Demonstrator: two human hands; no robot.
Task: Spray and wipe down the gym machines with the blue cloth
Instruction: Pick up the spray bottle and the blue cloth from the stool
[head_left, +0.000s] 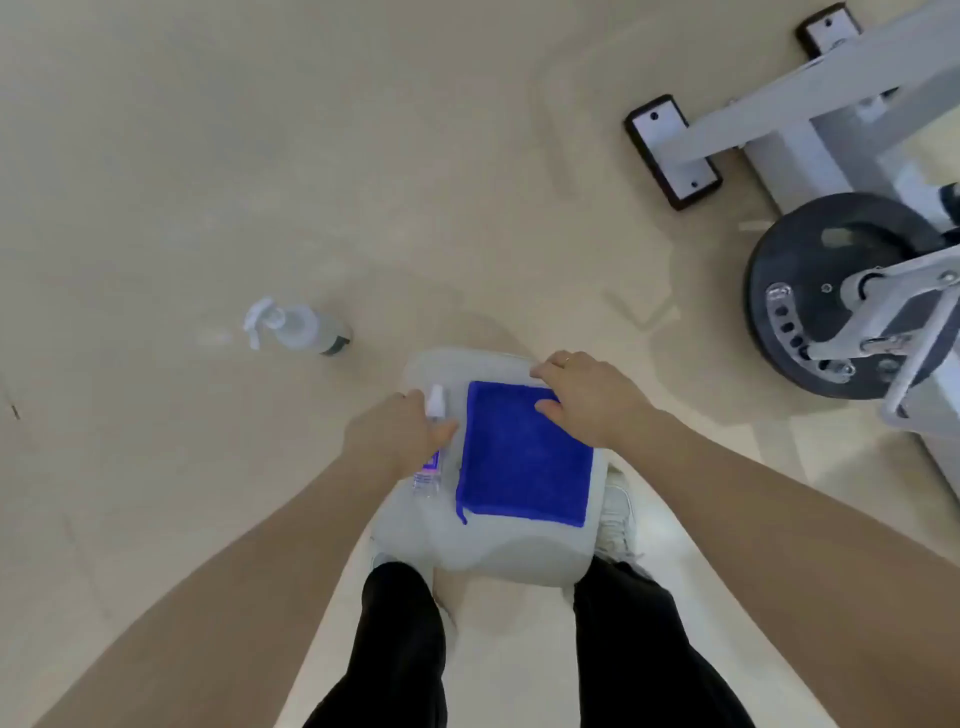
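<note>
resting flat on a pale grey padded seat (498, 551), the folded square blue terry cloth (524, 457) covers most of the pad's right half, its far right corner close to the pad's far right corner and a loose hem loop hanging off its near left corner. the right hand (587, 397) lies on that far right corner with the fingers fairly straight and spread, pressing the cloth more than pinching it; the thumb sits on the blue pile. the left hand (400, 441) is curled around a small clear plastic spray bottle with a white cap (431, 447), which stands or leans along the pad's left edge, just beside the cloth's left edge.

the cloth looks soft, light and limp, so it will likely sag and unfold if lifted by one corner. a better hold seems to be a pinch through all the folded layers at the far edge, or a flat palm on top to slide it. its pile should grip the smooth pad a little. the small bottle looks light and rigid, possibly slick if wet, and is best held around the body with a finger free for the nozzle.

a larger translucent trigger spray bottle (296, 327) stands on the beige floor (208, 156), well apart to the left. the white frame (769, 124) and black weight plate (810, 270) of a gym machine stand to the right.
</note>
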